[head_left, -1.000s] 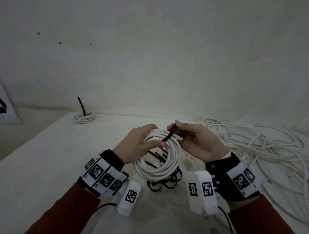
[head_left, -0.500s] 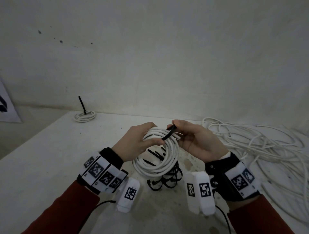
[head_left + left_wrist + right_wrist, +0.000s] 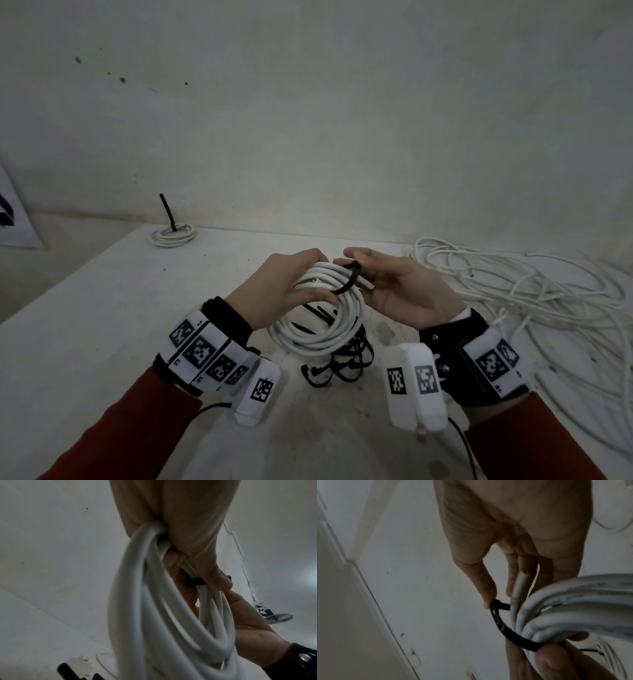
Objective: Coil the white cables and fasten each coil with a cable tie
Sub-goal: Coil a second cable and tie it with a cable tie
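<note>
The left hand (image 3: 277,291) is gripping a coil of smooth, round white cable (image 3: 318,322) above the table (image 3: 85,325), with the fingers curled over the top of the bundle and the thumb pressing beneath it. The coil is hanging from this grip as a rough ring of several stacked turns, tilted toward the person. In the left wrist view, the turns are passing through the closed fist as a tight bunch. The right hand (image 3: 404,294) is pinching the head end of a flat black cable tie (image 3: 349,279) between thumb and fingertip, while its remaining fingers are lying loosely extended behind the bundle. The tie is arching as a thin ribbed strap around the gathered turns beside the left thumb; the right wrist view is showing its band curving under the cables. A cut end of the cable (image 3: 364,283) is projecting toward the right palm. Below the coil, a cluster of spare black ties (image 3: 337,366) is lying on the matte, speckled white surface. A loose tangle of uncoiled white cable (image 3: 534,294) is spreading across the right side of the table. A finished coil (image 3: 174,235), bound with a black tie whose tail is standing upright, is resting at the far left corner near the wall (image 3: 342,120).
</note>
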Motion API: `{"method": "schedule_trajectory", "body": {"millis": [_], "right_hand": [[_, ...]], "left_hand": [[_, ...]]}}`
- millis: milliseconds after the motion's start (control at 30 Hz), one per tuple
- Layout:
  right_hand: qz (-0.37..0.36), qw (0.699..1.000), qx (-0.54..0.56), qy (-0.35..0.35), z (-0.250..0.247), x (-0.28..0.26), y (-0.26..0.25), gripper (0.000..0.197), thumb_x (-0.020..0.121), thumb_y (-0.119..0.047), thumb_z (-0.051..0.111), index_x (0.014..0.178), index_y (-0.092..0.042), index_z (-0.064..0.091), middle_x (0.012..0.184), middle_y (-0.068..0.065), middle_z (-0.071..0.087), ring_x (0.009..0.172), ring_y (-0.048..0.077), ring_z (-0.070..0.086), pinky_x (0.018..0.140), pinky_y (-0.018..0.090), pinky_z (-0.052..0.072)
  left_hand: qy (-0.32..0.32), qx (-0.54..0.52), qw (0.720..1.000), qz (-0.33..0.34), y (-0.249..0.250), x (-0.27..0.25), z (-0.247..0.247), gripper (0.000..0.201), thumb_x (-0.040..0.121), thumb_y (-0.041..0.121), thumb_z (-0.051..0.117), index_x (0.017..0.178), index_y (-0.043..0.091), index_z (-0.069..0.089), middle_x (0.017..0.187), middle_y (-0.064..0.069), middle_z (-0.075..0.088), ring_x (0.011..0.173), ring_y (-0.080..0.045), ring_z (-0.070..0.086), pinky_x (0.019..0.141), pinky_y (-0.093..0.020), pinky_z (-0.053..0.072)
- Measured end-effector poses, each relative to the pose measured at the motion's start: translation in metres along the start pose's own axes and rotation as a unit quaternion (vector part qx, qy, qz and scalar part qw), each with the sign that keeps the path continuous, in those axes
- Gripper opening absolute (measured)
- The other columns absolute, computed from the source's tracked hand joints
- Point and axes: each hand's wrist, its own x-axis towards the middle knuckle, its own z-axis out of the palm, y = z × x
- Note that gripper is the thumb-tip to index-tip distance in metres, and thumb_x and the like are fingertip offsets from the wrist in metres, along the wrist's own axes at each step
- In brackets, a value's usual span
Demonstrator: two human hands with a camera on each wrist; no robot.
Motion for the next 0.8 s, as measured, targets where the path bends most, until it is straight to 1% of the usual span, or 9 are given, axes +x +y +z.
{"method": "schedule_trajectory", "body": {"millis": [67,133,300,367,433,500,567,633,800], "right_hand": [[0.013,0.999,0.021,-0.03,-0.004,0.001,0.0,0.045,0.055,-0.012,0.087,0.095,-0.001,0.069,0.09,0.014,0.071,0.081,0.022,0.07,0.072,0.032,0.059],[0.024,0.998,0.028,-0.052,-0.007,0.002,0.001,0.055,0.037,-0.013,0.096,0.086,-0.002,0.075,0.086,0.013,0.072,0.078,0.021,0.071,0.071,0.031,0.059],[0.036,0.997,0.043,-0.056,-0.007,0.004,0.003,0.067,0.027,-0.006,0.096,0.087,-0.004,0.068,0.079,0.01,0.071,0.068,0.018,0.069,0.061,0.028,0.058],[0.035,0.998,0.044,-0.038,-0.005,0.004,0.005,0.064,0.033,-0.001,0.093,0.089,-0.006,0.063,0.077,0.01,0.07,0.064,0.018,0.068,0.058,0.027,0.057],[0.03,0.999,0.031,-0.015,-0.003,0.005,0.007,0.045,0.052,0.0,0.08,0.091,-0.007,0.06,0.075,0.009,0.069,0.061,0.015,0.066,0.057,0.025,0.056],[0.01,1.0,-0.024,-0.002,0.0,0.006,0.008,0.03,0.063,-0.006,0.07,0.09,-0.009,0.057,0.078,0.008,0.068,0.063,0.014,0.063,0.061,0.025,0.056],[-0.013,0.989,-0.146,0.034,0.002,0.007,0.007,0.026,0.065,-0.021,0.074,0.084,-0.01,0.058,0.078,0.006,0.063,0.066,0.015,0.059,0.068,0.027,0.054],[-0.024,0.962,-0.261,0.077,0.002,0.004,0.004,0.036,0.061,-0.038,0.076,0.076,-0.008,0.063,0.073,0.006,0.061,0.063,0.014,0.054,0.064,0.027,0.051],[-0.035,0.934,-0.336,0.116,-0.004,-0.002,-0.005,0.04,0.067,-0.045,0.073,0.07,-0.006,0.066,0.06,0.003,0.06,0.051,0.012,0.054,0.057,0.025,0.053]], "left_hand": [[-0.005,0.011,1.0,0.015,0.003,0.0,-0.001,0.048,0.072,0.054,0.067,0.097,0.014,0.06,0.08,0.006,0.068,0.073,-0.005,0.062,0.063,-0.014,0.045],[-0.011,0.02,0.999,0.022,0.004,0.0,-0.001,0.043,0.073,0.051,0.069,0.096,0.016,0.059,0.078,0.007,0.066,0.072,-0.003,0.06,0.063,-0.009,0.041],[-0.034,0.061,0.997,0.029,0.007,-0.001,-0.005,0.033,0.078,0.046,0.067,0.097,0.021,0.057,0.081,0.01,0.065,0.078,-0.003,0.059,0.065,-0.01,0.041],[-0.042,0.09,0.995,0.027,0.006,-0.001,-0.006,0.033,0.08,0.044,0.065,0.099,0.018,0.058,0.083,0.007,0.066,0.079,-0.006,0.058,0.067,-0.012,0.041],[-0.055,0.137,0.989,0.029,0.005,-0.001,-0.006,0.032,0.083,0.041,0.066,0.101,0.016,0.057,0.085,0.005,0.065,0.076,-0.008,0.056,0.068,-0.016,0.039],[-0.06,0.182,0.981,0.017,0.004,-0.001,-0.007,0.031,0.084,0.038,0.066,0.103,0.015,0.056,0.087,0.004,0.063,0.075,-0.01,0.055,0.067,-0.017,0.038],[-0.054,0.215,0.975,0.001,0.002,-0.001,-0.009,0.032,0.085,0.037,0.064,0.105,0.015,0.055,0.091,0.004,0.062,0.079,-0.013,0.057,0.067,-0.019,0.039],[-0.047,0.236,0.971,-0.008,0.002,-0.002,-0.013,0.032,0.086,0.039,0.062,0.107,0.015,0.055,0.094,0.003,0.062,0.082,-0.016,0.059,0.073,-0.028,0.045],[-0.049,0.26,0.964,-0.008,0.007,-0.002,-0.012,0.034,0.088,0.04,0.06,0.109,0.014,0.054,0.099,0.001,0.062,0.085,-0.021,0.06,0.074,-0.04,0.047]]}}
